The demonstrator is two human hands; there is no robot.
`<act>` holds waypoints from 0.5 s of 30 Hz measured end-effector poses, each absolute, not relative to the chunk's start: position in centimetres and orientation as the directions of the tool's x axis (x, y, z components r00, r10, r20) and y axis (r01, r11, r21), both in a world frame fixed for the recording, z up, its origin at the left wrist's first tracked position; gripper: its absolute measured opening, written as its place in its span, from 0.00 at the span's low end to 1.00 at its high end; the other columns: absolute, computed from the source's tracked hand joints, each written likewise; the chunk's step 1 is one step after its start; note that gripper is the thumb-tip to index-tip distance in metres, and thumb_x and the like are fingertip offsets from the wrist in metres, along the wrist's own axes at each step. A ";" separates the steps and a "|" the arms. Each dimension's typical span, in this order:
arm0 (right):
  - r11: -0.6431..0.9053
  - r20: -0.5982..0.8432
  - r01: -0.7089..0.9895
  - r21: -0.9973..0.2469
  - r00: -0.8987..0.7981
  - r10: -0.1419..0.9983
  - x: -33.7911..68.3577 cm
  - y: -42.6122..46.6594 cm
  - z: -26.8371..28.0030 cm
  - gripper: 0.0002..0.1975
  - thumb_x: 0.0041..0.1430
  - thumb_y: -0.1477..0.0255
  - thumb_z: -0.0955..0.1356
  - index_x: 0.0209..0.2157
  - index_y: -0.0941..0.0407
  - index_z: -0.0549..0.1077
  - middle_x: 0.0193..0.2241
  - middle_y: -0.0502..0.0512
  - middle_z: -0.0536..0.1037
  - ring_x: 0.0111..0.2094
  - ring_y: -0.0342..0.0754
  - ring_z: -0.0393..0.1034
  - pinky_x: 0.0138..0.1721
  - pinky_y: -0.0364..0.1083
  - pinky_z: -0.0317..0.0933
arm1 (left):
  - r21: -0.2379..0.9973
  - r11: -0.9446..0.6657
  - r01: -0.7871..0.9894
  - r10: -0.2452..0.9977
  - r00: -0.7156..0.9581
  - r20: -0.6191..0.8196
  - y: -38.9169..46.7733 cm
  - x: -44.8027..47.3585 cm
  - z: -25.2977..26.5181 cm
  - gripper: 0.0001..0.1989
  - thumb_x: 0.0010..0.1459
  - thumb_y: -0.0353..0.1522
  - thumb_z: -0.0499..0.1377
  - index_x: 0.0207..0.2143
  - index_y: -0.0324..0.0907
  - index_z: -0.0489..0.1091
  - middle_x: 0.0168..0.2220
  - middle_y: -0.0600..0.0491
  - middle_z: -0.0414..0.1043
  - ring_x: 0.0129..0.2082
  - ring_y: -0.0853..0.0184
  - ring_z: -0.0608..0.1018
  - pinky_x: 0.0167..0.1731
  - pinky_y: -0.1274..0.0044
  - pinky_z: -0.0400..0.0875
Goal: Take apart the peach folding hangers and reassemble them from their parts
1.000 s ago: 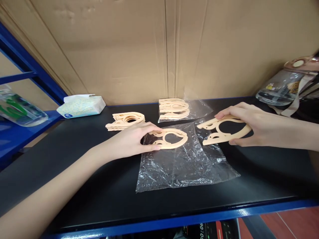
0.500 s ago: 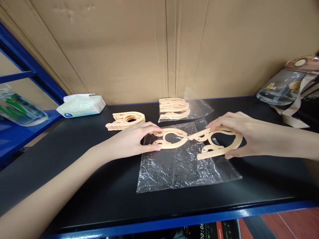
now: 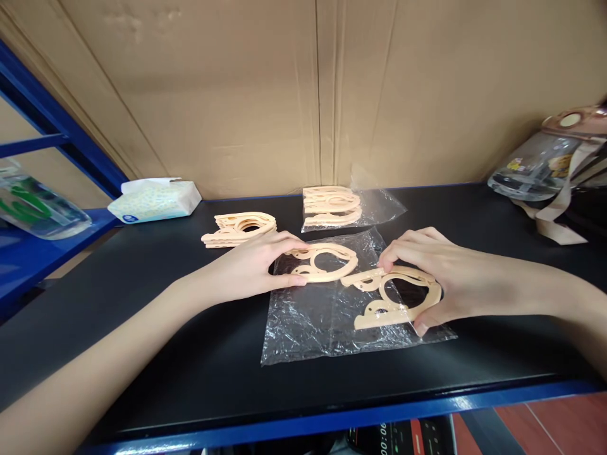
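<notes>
My left hand grips the open-ended side of a beige folding hanger, thumb and fingers on its two arms. In my right hand is a second beige folding hanger, folded up and held near its rounded end. This one lies lower and to the right, one arm tip close to the first hanger. Both are over a clear plastic bag spread on the black tabletop. Behind my left hand sits a stack of similar hangers, partly hidden by it.
Several hangers in a clear bag lie at the back. A tissue pack is at the back left, beside a blue rack with a clear bottle. A strapped clear bottle stands right. Cardboard backs the table.
My right hand has brought its hanger left and toward me, lower over the plastic bag. My left hand and its hanger are nearly unmoved.
</notes>
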State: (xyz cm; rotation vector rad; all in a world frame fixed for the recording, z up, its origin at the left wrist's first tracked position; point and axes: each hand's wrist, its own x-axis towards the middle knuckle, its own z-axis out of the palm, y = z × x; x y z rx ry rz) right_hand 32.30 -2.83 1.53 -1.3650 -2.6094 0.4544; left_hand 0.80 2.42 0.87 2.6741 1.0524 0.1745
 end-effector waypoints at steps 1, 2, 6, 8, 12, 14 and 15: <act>0.539 -0.020 0.772 -0.338 -0.579 0.815 32.2 -2.8 1.4 0.28 0.37 0.52 0.75 0.41 0.47 0.71 0.41 0.52 0.72 0.44 0.57 0.63 0.40 0.53 0.64 | 0.281 -0.703 0.653 0.683 0.730 0.014 2.4 0.8 0.9 0.25 0.60 0.48 0.55 0.56 0.49 0.63 0.54 0.51 0.67 0.51 0.61 0.70 0.50 0.70 0.63; 0.533 -0.060 0.777 -0.335 -0.583 0.811 32.3 -2.8 1.4 0.29 0.38 0.52 0.75 0.42 0.47 0.70 0.43 0.53 0.72 0.46 0.58 0.61 0.41 0.54 0.63 | 0.278 -0.704 0.653 0.683 0.731 0.012 2.3 0.8 0.9 0.25 0.60 0.48 0.55 0.56 0.48 0.63 0.54 0.51 0.67 0.51 0.61 0.70 0.50 0.70 0.63; 0.466 -0.118 0.835 -0.294 -0.515 0.849 33.5 -2.5 1.3 0.32 0.37 0.54 0.75 0.46 0.44 0.69 0.47 0.53 0.70 0.51 0.62 0.57 0.46 0.58 0.60 | 0.279 -0.711 0.645 0.675 0.738 0.013 2.2 0.9 1.0 0.25 0.61 0.48 0.53 0.57 0.48 0.63 0.55 0.51 0.66 0.52 0.60 0.69 0.51 0.70 0.63; 0.439 -0.133 0.854 -0.280 -0.488 0.863 34.6 -2.3 1.2 0.34 0.36 0.55 0.76 0.48 0.42 0.68 0.48 0.52 0.69 0.53 0.63 0.55 0.48 0.59 0.59 | 0.275 -0.712 0.646 0.674 0.739 0.011 2.1 0.9 1.0 0.25 0.61 0.48 0.53 0.57 0.48 0.63 0.56 0.51 0.65 0.52 0.61 0.69 0.52 0.71 0.62; 0.419 -0.150 0.863 -0.283 -0.471 0.869 35.9 -1.8 1.2 0.32 0.36 0.55 0.76 0.46 0.42 0.70 0.49 0.51 0.69 0.55 0.65 0.53 0.49 0.59 0.58 | 0.263 -0.702 0.662 0.685 0.728 -0.007 2.1 0.9 1.1 0.25 0.61 0.49 0.53 0.57 0.49 0.62 0.56 0.53 0.64 0.53 0.62 0.68 0.52 0.73 0.61; 0.428 -0.137 0.854 -0.295 -0.481 0.866 35.9 -1.8 1.2 0.28 0.38 0.55 0.75 0.45 0.43 0.71 0.48 0.51 0.71 0.55 0.65 0.53 0.49 0.59 0.57 | 0.260 -0.699 0.666 0.687 0.727 -0.014 2.1 0.9 1.1 0.25 0.61 0.49 0.53 0.57 0.49 0.62 0.55 0.53 0.65 0.52 0.62 0.68 0.51 0.73 0.61; 0.438 -0.130 0.845 -0.306 -0.493 0.860 35.7 -1.8 1.2 0.27 0.39 0.55 0.74 0.44 0.44 0.72 0.47 0.51 0.71 0.54 0.64 0.53 0.50 0.60 0.56 | 0.259 -0.699 0.667 0.687 0.726 -0.016 2.1 0.9 1.1 0.25 0.61 0.49 0.53 0.57 0.49 0.62 0.55 0.53 0.66 0.52 0.62 0.68 0.51 0.73 0.61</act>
